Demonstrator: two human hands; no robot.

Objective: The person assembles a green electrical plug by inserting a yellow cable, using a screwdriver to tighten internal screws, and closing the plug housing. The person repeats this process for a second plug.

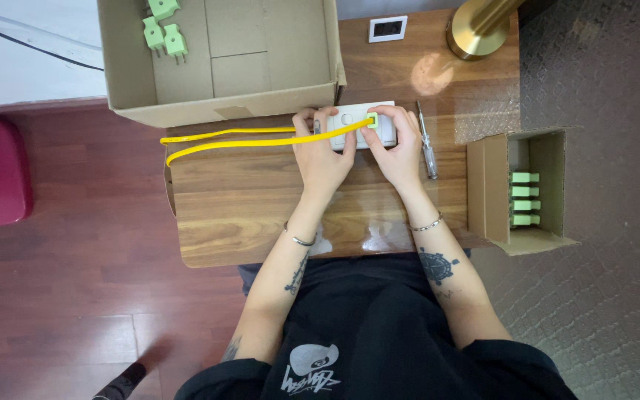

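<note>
Yellow cable point(246, 138) runs in a flat loop from the left edge of the wooden surface point(261, 207) toward the middle, where its green plug point(371, 121) sits against a white socket block point(357, 124) lying at the far side of the surface. Beyond the cable, far left, an open cardboard box point(216, 59) holds three loose green plugs point(163, 30) in its far-left corner.

The left hand point(321, 152) lies over the cable and the left part of the socket block, fingers curled down on it, seemingly steadying it. The right hand point(398, 144) pinches the green plug between thumb and fingertips, right at the face of the block. Whether the pins are fully seated I cannot tell; the fingers cover the joint.

Judging by this, the step in hand is fitting the plug to, or pulling it from, the socket. The next move calls for a straight push or pull along the pins while the left hand keeps the block from sliding.

Just right of the right hand lies a screwdriver point(427, 144) with a clear handle, untouched. Farther right, a smaller cardboard box point(521, 189) stands open with four green plugs point(524, 198) stacked in a row inside. At the far edge are a small white frame point(387, 29) and a brass lamp base point(475, 33).
</note>
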